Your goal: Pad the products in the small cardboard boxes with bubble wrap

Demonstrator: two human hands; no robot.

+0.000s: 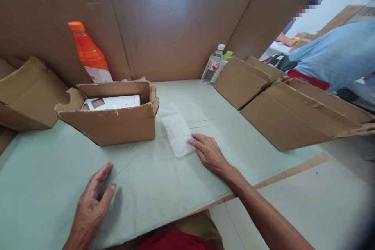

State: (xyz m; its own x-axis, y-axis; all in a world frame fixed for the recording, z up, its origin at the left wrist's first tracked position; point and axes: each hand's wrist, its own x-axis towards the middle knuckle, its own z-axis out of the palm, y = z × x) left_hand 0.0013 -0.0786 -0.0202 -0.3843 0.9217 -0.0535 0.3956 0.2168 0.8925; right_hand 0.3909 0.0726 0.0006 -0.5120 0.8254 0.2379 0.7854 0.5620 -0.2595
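Note:
A clear bubble wrap pouch (176,131) lies flat near the middle of the pale green table cover (140,187). My right hand (209,152) rests at its right edge, palm down, fingertips touching the plastic. At the lower left, my left hand (94,199) is held over the cover with thumb and fingers apart and nothing between them. Beyond it stands an open cardboard box (125,127), nearest to that hand. Inside the box sits a white carton (117,102) with brownish squares printed on it; its lower part is hidden by the box wall.
A tall cardboard screen (175,27) closes off the back. Before it stand an orange bottle (90,54) and a clear water bottle (213,65). Open cardboard boxes (293,113) line the right side, another box (32,93) the left. A person in a light blue shirt (342,54) bends beyond.

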